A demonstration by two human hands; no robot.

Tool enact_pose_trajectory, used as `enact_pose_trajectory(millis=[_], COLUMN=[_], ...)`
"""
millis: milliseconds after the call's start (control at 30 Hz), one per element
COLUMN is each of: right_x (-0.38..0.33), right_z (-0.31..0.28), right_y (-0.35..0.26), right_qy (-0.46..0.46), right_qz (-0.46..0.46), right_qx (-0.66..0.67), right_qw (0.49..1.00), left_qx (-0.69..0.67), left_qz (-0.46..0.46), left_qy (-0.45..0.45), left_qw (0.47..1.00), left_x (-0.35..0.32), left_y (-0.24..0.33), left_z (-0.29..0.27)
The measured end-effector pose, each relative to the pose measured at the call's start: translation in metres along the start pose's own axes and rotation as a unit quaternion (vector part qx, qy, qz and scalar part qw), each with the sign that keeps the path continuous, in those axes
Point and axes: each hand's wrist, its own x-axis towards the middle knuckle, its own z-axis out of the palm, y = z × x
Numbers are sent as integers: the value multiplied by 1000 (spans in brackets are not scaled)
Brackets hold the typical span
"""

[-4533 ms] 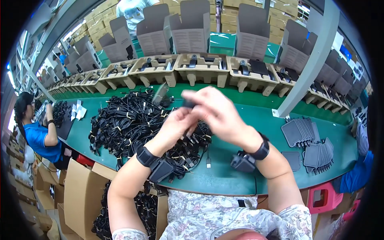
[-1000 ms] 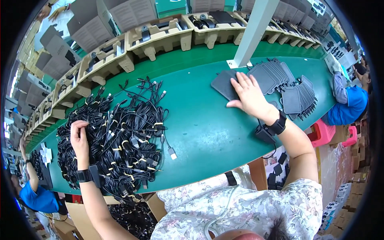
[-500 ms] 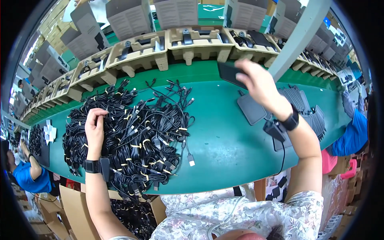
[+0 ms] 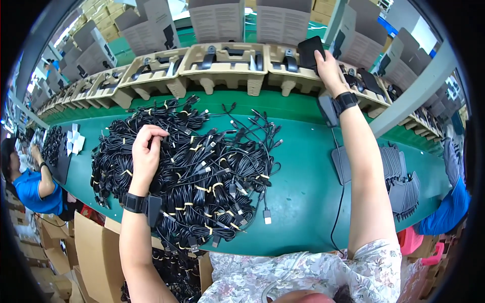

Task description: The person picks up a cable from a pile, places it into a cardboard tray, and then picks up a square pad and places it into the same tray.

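My right hand (image 4: 329,71) grips a flat black rectangular pad (image 4: 309,52) by its right side. The pad is held over a moulded cardboard tray (image 4: 285,76), which also holds a dark curved bracket (image 4: 290,62). My left hand (image 4: 147,154) rests over a big heap of black cables (image 4: 189,166) tied with pale bands. Its fingers are curled toward the thumb, and whatever lies between them is hidden. Several grey flat pads with short leads (image 4: 376,164) lie overlapping on the table at the right.
A row of similar trays (image 4: 222,70) runs along the back, with grey printed boxes (image 4: 217,22) behind. A slanted grey post (image 4: 422,96) stands at the right. A thin cord (image 4: 339,212) hangs from my right wrist device. Co-workers in blue (image 4: 38,187) are at both sides.
My right hand has carried the black pad forward, from above the table to over a tray. The view has shifted to the right. My left hand stays over the cables, fingers still curled.
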Motion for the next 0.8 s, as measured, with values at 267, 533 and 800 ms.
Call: enact_pose_trajectory(millis=[267, 533, 800], right_x=[21, -45, -158], right_z=[-40, -12, 68], right_y=[9, -87, -230], right_qy=[-225, 71, -237], right_qz=[45, -305, -459], right_qx=[-109, -282, -4], right_qw=[967, 907, 856], left_qx=[4, 27, -88], left_qz=[34, 28, -37], left_qy=[20, 37, 168], left_qw=[999, 999, 981], left_x=[0, 1, -8], left_y=[-10, -15, -18], left_z=[2, -2, -8])
